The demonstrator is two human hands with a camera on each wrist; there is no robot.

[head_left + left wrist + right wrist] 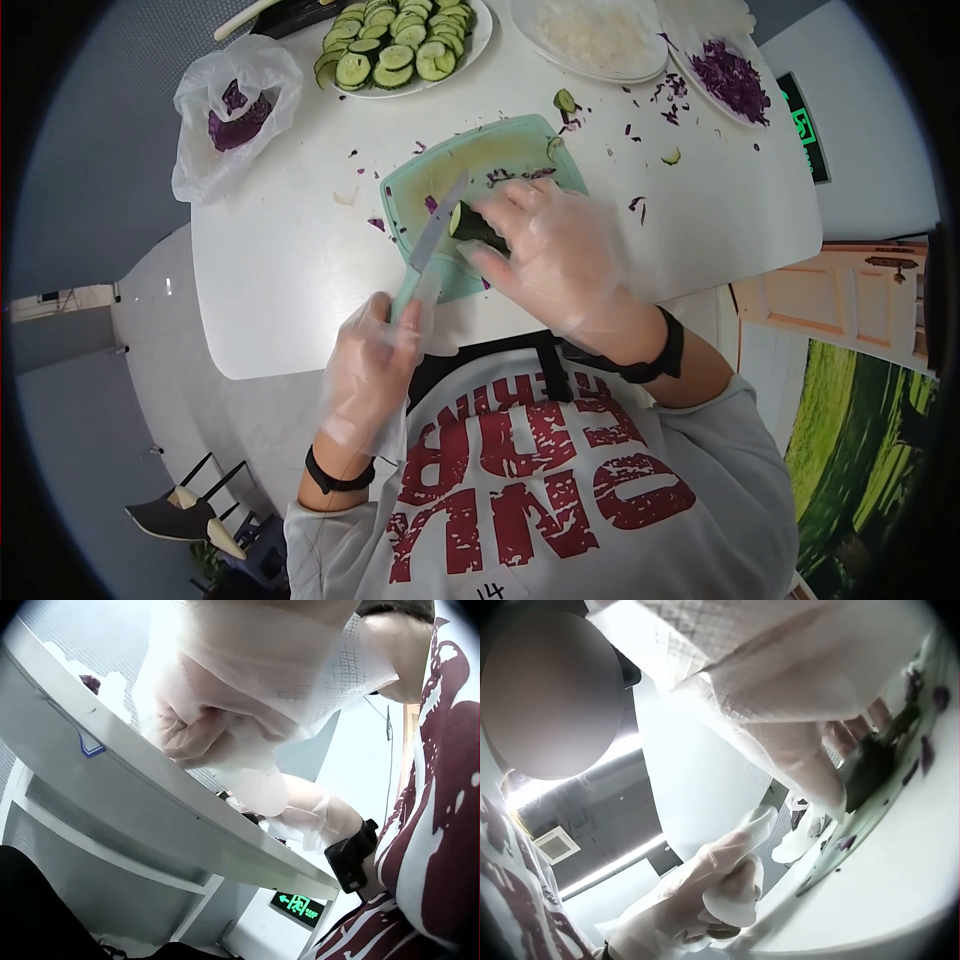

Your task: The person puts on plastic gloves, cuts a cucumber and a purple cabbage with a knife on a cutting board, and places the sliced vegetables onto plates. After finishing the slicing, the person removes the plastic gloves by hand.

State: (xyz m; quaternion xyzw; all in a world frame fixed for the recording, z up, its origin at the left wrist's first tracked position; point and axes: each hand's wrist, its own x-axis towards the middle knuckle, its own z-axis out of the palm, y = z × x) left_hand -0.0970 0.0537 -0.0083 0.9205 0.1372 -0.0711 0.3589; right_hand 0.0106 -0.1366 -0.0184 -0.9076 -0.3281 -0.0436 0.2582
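Observation:
In the head view my gloved left hand point(372, 365) grips the pale green handle of a knife point(432, 235), its blade angled up and right over the green cutting board point(425, 185). My gloved right hand point(560, 250) holds a piece of dark green cucumber point(473, 226) on the board, its cut face towards the blade. Blade and cucumber lie close together; whether they touch I cannot tell. The left wrist view shows the left hand point(225, 697) with curled fingers. In the right wrist view, the right hand's point(810, 697) fingers are around the cucumber point(870, 769).
Cucumber slices fill a plate point(484, 50) at the back. Right of it are a plate of pale pieces point(590, 35) and a plate of shredded purple cabbage point(730, 85). A plastic bag point(195, 150) with cabbage lies left. Scraps dot the white table point(700, 215).

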